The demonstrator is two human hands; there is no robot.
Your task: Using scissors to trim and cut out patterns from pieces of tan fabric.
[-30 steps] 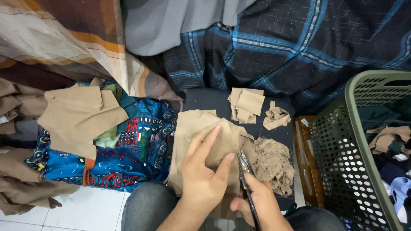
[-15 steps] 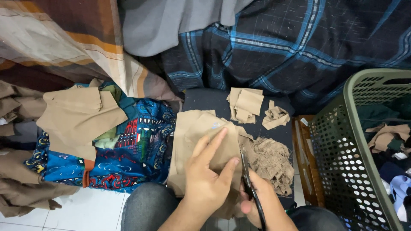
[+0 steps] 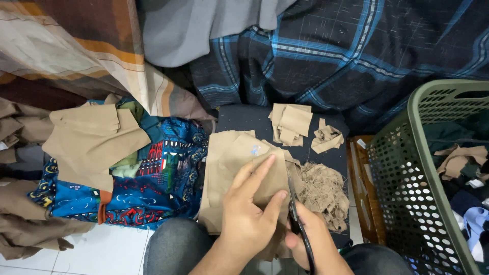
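left hand now pins the flat tan cloth piece lower down; right hand, clenched on black-handled scissors, has advanced along its edge, the cut progressing.

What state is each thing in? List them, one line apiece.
Tan cloth piece: lying flat, pinned under the left hand.
Left hand: spread, fingers pressing on the cloth.
Right hand: closed on the scissors.
Scissors: held, blades at the cloth's right edge.
Frayed trimmings: heaped loose beside the cloth.
Cut tan pieces: stacked, folded.
Green basket: holding mixed fabric.
Patterned blue cloth: crumpled, tan pieces on top.
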